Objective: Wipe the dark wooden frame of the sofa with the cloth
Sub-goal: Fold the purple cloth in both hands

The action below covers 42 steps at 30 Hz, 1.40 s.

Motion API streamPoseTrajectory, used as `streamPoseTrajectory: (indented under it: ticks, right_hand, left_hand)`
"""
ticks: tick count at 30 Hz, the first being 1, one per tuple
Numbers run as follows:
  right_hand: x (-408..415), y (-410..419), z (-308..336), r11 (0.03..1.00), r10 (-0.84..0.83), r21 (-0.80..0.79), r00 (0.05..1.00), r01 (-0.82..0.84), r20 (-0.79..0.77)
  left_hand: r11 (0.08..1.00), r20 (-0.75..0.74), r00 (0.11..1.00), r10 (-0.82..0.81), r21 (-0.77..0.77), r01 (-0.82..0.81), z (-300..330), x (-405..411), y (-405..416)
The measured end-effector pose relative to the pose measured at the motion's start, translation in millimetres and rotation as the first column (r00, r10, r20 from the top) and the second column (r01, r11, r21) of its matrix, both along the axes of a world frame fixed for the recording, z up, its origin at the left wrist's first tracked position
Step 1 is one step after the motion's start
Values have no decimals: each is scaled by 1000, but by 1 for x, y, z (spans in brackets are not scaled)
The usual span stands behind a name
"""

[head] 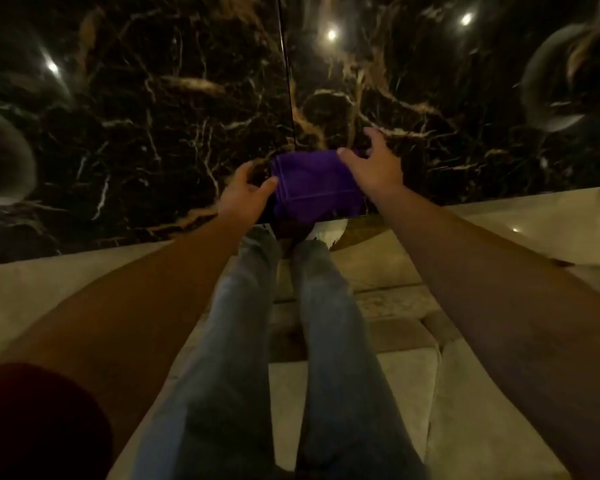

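Observation:
A folded purple cloth (314,185) lies near the front edge of a glossy black marble surface (153,133) with pale veins. My left hand (245,195) touches the cloth's left edge, thumb against it and fingers apart. My right hand (374,164) rests on the cloth's right top corner, thumb on the fabric, fingers spread over the marble beyond. Whether either hand actually grips the cloth is unclear. No dark wooden sofa frame is visible in this view.
My legs in blue jeans (257,341) stretch forward below the marble edge. A beige floor with tile seams (395,341) lies under them. Ceiling lights reflect in the marble (331,34). A seam (286,81) splits the marble into two slabs.

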State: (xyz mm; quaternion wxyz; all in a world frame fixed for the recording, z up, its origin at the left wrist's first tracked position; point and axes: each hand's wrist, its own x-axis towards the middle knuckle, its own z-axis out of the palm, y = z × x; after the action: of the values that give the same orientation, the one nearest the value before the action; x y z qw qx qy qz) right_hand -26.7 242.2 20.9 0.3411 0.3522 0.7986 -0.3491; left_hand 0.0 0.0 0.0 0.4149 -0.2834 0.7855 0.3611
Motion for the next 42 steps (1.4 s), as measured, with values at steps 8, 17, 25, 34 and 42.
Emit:
streamPoseTrajectory:
  ticks: [8,17,25,34,42]
  right_hand:
    - [45,-28,-24,996,33,-81,999,-30,36]
    - [36,-13,6,949,-172,-260,984,176,41]
    - [16,32,147,946,-157,-304,980,113,-123]
    - [8,86,307,972,-112,-232,924,27,-364]
    - [33,105,406,989,-135,-124,825,78,-549]
  left_hand:
    - [908,214,908,361,140,-394,-11,15,57]
    - [702,441,689,576,166,-693,18,4,50]
    - [683,444,786,430,410,-605,145,-1,78]
    - [670,240,922,304,634,-386,294,-20,124]
    - [785,-44,989,-142,604,140,424,-46,134]
